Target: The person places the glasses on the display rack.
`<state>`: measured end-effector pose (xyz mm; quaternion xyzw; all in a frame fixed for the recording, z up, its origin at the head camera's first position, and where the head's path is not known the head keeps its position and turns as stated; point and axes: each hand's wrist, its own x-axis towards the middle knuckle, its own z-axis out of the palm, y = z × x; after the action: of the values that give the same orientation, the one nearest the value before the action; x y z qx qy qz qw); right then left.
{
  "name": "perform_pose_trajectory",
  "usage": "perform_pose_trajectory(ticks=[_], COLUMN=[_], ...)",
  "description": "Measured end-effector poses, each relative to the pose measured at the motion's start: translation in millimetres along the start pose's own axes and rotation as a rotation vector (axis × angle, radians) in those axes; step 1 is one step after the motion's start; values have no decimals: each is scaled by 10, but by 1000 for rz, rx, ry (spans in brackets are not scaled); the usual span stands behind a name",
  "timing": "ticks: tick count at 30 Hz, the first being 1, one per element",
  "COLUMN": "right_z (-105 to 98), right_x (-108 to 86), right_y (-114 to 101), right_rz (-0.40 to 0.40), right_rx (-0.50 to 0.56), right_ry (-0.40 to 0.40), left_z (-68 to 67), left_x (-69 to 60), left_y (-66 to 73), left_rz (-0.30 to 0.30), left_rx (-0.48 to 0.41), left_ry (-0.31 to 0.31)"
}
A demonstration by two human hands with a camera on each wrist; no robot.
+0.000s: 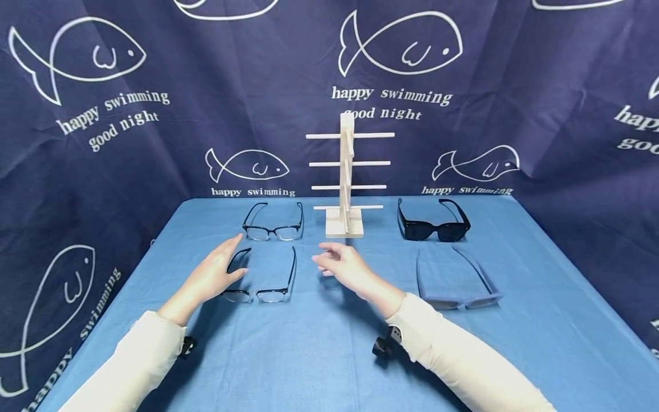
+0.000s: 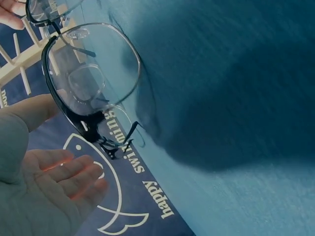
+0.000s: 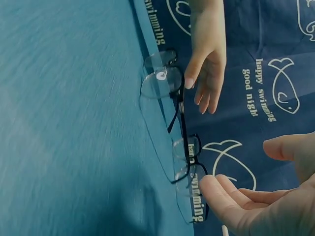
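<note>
In the head view a pair of clear glasses with a dark upper frame (image 1: 272,296) rests on the blue cloth, temples pointing away. My left hand (image 1: 212,276) hovers over its left side, fingers extended and thumb apart; in the left wrist view the lens (image 2: 96,69) is beside that hand, with nothing gripped. To the right of these glasses my right hand (image 1: 346,268) hangs above the cloth with loosely bent fingers, holding nothing. Another pair of clear glasses (image 1: 273,232) lies behind, near my left fingertips.
A wooden display stand (image 1: 346,171) with several crossbars stands at the back centre. On the right lie black sunglasses (image 1: 435,230) and, nearer, blue-framed glasses (image 1: 460,301). A dark blue fish-print curtain (image 1: 247,86) hangs behind the blue-covered table (image 1: 288,366).
</note>
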<state>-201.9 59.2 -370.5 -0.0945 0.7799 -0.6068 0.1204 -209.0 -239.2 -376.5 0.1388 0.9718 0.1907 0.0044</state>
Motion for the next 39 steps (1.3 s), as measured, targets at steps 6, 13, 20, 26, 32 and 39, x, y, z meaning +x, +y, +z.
perform_pose_trajectory(ticks=[6, 13, 20, 26, 32, 39], right_z=[116, 272, 340, 396, 476, 548], right_x=[41, 70, 94, 116, 97, 98], right_y=[-45, -27, 10, 121, 174, 155], right_rz=[43, 169, 293, 294, 287, 316], right_rx=[74, 182, 383, 417, 456, 496], right_ry=[-51, -124, -126, -108, -88, -22], left_z=[-52, -58, -10, 0, 21, 5], left_x=[-57, -175, -186, -192, -222, -252], left_y=[-80, -192, -203, -214, -263, -283], left_rz=[-54, -121, -153, -153, -172, -183], left_rx=[-51, -70, -68, -118, -153, -166], left_ry=[-8, -30, -18, -25, -31, -47])
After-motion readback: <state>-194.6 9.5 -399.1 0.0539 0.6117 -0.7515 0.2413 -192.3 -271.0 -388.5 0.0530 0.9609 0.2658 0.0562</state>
